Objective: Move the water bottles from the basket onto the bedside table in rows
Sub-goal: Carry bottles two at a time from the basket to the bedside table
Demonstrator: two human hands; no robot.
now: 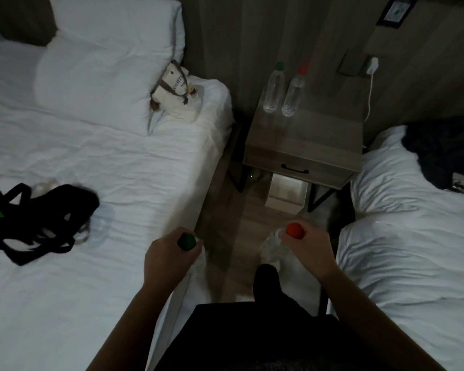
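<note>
Bedside surface (306,137) between two white beds (105,162), two water bottles (293,96) at its back edge, left hand (165,254) gripping green-capped bottle (187,241), right hand (310,249) gripping red-capped bottle (294,230), tote bag (176,89) lettering illegible.

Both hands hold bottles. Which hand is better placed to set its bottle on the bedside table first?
Right, probably. The right hand, gripping the red-capped clear plastic bottle, is in line with the grey wooden bedside table; the left hand is off beside the white bed.
</note>
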